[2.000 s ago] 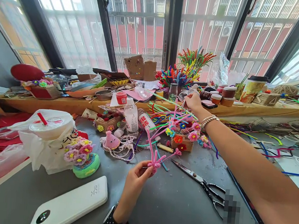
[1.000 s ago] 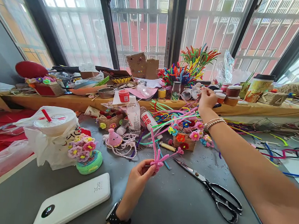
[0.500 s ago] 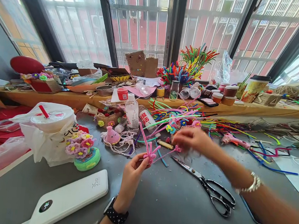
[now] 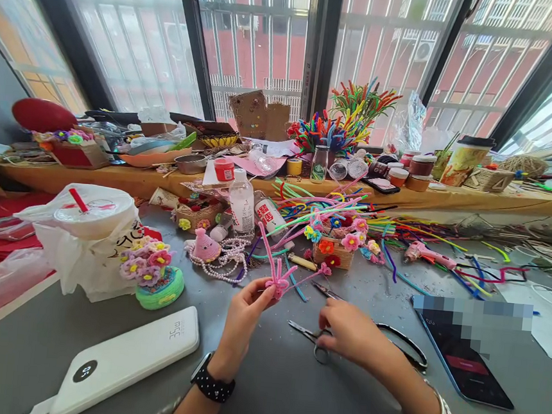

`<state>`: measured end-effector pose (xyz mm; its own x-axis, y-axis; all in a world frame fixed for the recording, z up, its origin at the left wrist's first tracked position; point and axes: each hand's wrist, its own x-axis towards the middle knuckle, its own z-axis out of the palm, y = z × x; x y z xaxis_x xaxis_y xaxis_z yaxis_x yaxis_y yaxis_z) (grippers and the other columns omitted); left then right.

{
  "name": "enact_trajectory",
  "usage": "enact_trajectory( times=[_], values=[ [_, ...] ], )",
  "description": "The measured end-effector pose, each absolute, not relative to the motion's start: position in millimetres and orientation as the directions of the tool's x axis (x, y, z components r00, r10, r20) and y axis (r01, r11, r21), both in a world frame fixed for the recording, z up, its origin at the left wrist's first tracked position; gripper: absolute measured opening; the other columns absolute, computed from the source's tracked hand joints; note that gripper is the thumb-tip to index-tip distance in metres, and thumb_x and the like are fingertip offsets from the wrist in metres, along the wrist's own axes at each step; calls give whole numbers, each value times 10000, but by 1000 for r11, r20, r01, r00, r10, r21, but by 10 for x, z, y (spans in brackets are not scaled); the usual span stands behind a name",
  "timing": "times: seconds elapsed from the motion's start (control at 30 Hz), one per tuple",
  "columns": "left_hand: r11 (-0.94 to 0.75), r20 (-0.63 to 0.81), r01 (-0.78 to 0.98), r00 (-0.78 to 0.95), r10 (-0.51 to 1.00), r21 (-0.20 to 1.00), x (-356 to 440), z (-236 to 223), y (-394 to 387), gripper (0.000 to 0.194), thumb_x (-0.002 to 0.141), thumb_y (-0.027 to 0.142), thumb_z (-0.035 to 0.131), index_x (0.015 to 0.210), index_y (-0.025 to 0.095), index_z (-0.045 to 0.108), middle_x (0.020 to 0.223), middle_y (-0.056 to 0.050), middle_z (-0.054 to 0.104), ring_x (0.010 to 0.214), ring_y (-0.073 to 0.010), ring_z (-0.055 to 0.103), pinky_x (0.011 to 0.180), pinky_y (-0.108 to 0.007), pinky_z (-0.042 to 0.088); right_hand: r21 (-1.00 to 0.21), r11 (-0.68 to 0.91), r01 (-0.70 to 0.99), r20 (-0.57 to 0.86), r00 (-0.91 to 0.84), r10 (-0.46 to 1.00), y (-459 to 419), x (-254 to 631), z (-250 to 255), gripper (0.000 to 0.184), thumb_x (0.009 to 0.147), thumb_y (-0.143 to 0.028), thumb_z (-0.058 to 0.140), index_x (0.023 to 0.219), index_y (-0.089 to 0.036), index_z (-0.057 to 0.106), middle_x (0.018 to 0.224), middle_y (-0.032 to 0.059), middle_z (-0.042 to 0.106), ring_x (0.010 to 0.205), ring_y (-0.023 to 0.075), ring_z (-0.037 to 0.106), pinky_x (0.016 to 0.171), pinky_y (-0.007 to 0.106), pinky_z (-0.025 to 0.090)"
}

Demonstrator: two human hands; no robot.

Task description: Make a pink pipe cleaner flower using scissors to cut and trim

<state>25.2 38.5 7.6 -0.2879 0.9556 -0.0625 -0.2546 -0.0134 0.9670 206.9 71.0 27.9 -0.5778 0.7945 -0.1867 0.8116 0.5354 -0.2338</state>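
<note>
My left hand (image 4: 242, 317) pinches a pink pipe-cleaner flower (image 4: 277, 278) with several stems sticking up, held just above the grey table (image 4: 289, 388). My right hand (image 4: 349, 332) rests on the table with its fingers closed around the handles of black scissors (image 4: 342, 332), whose blades are spread apart. A small wicker basket of pipe-cleaner flowers (image 4: 333, 247) stands just beyond, with a heap of loose coloured pipe cleaners (image 4: 324, 205) behind it.
A white power bank (image 4: 122, 361) lies front left, a phone (image 4: 460, 358) front right. A bagged drink cup (image 4: 93, 223), a green flower pot (image 4: 157, 274), pearl beads (image 4: 223, 260), bottles (image 4: 241, 204) and a pink glue gun (image 4: 429, 254) crowd the middle. The wooden sill (image 4: 450, 200) is cluttered.
My right hand drew back from the far pile of pipe cleaners to the near table and took hold of the scissors, shifting them left. My left hand kept the pink flower.
</note>
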Motion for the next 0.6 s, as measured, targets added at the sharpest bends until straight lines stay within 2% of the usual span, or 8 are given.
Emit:
enact_trajectory(
  times=[0.13, 0.3, 0.37, 0.5, 0.6],
  values=[
    [-9, -62, -241, -285, 957, 971, 264, 85, 381, 224, 621, 259, 653, 796, 119, 642, 772, -49, 680, 736, -153, 601, 716, -262, 488, -90, 514, 853, -218, -520, 826, 516, 2023, 220, 217, 620, -145, 563, 826, -109, 622, 866, 130, 609, 793, 247, 581, 603, 278, 422],
    [-20, -44, -222, -280, 959, 975, 283, 113, 371, 228, 623, 263, 647, 798, 117, 641, 782, -56, 684, 750, -160, 605, 721, -271, 487, -50, 525, 850, -186, -524, 831, 484, 1991, 124, 192, 595, -134, 520, 741, -102, 641, 787, 160, 637, 683, 256, 602, 525, 276, 392],
    [-26, -38, -214, -286, 958, 977, 288, 119, 369, 225, 616, 264, 651, 789, 120, 641, 779, -53, 684, 740, -160, 607, 709, -271, 489, -119, 501, 857, -150, -515, 844, 523, 2036, 90, 153, 586, -155, 520, 680, -132, 638, 740, 130, 644, 626, 234, 596, 484, 257, 355],
    [-44, -11, -173, -301, 954, 984, 284, 99, 371, 241, 620, 267, 648, 808, 117, 630, 758, -48, 672, 707, -154, 605, 677, -273, 498, -410, 429, 805, -55, -491, 869, 658, 2144, 23, 102, 621, -178, 497, 607, -178, 598, 598, 23, 606, 545, 149, 543, 475, 217, 317],
    [-80, 60, -54, -306, 950, 995, 275, 65, 369, 240, 652, 276, 621, 837, 123, 613, 762, -51, 664, 704, -156, 607, 674, -279, 500, -577, 398, 713, 48, -457, 888, 734, 2158, -13, 98, 673, -233, 498, 637, -172, 566, 577, -5, 553, 529, 123, 497, 484, 205, 327]
  ],
)
